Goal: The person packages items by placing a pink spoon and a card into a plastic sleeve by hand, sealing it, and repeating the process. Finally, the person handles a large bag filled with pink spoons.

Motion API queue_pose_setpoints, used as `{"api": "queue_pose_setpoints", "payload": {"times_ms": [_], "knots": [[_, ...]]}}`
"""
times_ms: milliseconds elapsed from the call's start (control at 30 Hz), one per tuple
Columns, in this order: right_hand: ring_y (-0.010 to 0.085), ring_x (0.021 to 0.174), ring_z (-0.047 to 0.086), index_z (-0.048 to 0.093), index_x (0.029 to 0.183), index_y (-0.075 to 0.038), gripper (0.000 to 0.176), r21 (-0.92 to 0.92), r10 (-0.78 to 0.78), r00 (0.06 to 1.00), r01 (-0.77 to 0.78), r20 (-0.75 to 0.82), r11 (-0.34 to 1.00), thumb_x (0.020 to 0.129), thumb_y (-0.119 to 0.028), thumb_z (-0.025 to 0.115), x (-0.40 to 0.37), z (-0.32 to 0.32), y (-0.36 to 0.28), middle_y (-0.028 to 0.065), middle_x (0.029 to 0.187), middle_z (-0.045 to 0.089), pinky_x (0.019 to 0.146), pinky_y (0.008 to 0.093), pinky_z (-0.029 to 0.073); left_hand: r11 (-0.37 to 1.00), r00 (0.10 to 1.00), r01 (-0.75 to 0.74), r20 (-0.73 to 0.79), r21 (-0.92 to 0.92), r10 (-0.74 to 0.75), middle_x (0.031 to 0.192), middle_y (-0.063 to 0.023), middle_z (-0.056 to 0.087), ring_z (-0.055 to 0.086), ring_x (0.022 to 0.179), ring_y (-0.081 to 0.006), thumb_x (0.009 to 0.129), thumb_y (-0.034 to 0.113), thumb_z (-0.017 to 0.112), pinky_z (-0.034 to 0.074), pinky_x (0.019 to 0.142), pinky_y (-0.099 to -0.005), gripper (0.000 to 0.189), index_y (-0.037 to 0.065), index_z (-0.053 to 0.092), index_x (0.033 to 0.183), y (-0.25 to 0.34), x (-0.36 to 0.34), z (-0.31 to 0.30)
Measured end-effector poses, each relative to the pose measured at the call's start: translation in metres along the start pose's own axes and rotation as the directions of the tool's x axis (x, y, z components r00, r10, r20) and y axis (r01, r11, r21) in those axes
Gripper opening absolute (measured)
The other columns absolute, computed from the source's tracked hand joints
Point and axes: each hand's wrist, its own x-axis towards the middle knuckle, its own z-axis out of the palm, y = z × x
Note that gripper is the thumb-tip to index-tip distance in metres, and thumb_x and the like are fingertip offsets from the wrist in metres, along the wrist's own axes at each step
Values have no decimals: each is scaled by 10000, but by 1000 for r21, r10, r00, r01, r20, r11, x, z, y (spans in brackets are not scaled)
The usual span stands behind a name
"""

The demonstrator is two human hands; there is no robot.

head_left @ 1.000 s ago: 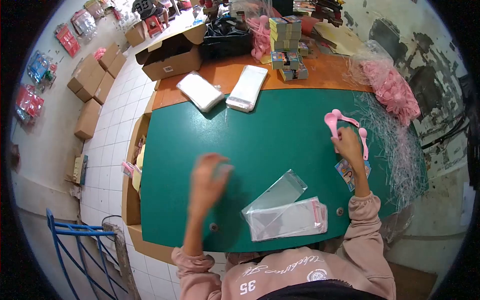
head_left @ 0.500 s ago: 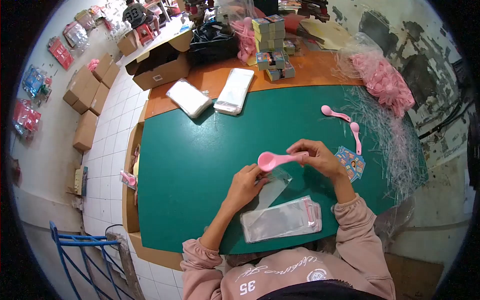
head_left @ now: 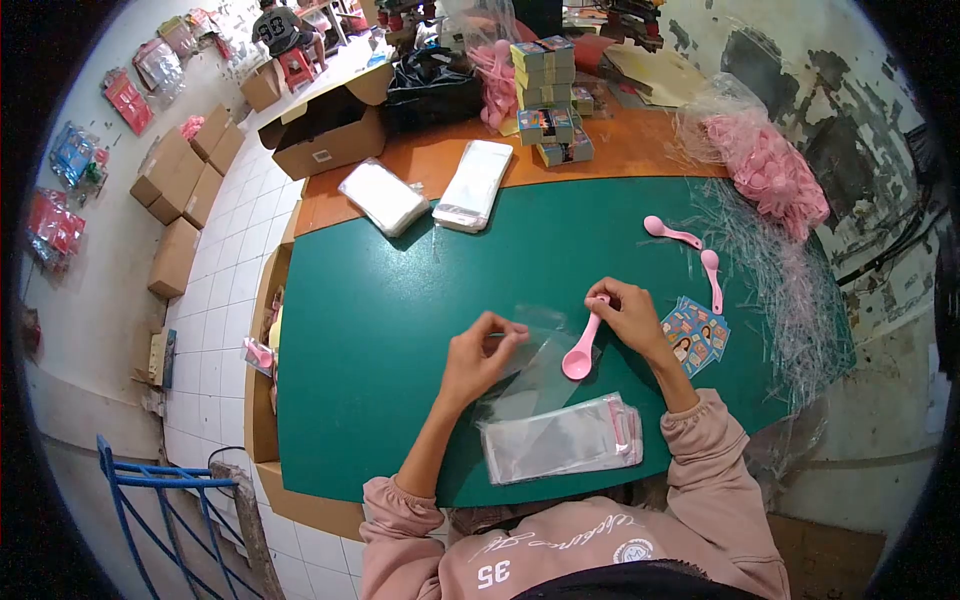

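Observation:
My right hand (head_left: 628, 315) pinches the handle end of a pink measuring spoon (head_left: 578, 362), whose bowl hangs down toward me. Thumb and fingers of my left hand (head_left: 482, 352) close on the edge of a clear plastic bag (head_left: 540, 372); the exact grip is hard to see through the film. The bag slants across the green tabletop, between my hands. Just below it lies a stack of clear bags (head_left: 560, 440) with pinkish flap edges. Blue printed cards (head_left: 695, 335) are spread beside my right forearm. Two more pink spoons, one (head_left: 672, 232) above the other (head_left: 711, 280), rest farther right.
Two bag stacks, a left one (head_left: 384, 197) and a right one (head_left: 474, 186), lie at the back. Behind them are an open carton (head_left: 330, 140), banded card bundles (head_left: 545, 125) and a sack of pink spoons (head_left: 770, 180). Plastic strands (head_left: 790, 300) cover the right edge. A person (head_left: 280, 30) sits far off.
The spoon has swung from lying sideways near my left fingers to hanging bowl-down from my right hand. My left hand has risen slightly, and the bag stretches farther up the table.

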Motion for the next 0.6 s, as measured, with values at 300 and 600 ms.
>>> {"api": "queue_pose_setpoints", "payload": {"times_ms": [300,600], "knots": [[60,523,508,461,914,-32,237,222,74,926,11,-371,975,797,-145,633,-7,9,-23,48,611,560,457,229,387,874,958,277,188,-399,-218,903,-135,641,615,849,-156,862,85,532,502,712,-257,233,-9,485,1070,3,2,-3],[62,595,521,435,865,-32,249,248,-59,898,183,-435,951,798,-135,652,-14,19,-31,42,688,545,494,206,413,876,953,290,198,-385,-229,914,-105,638,605,836,-127,864,103,535,488,734,-233,321,-29,495,1154,1,2,1]]}}
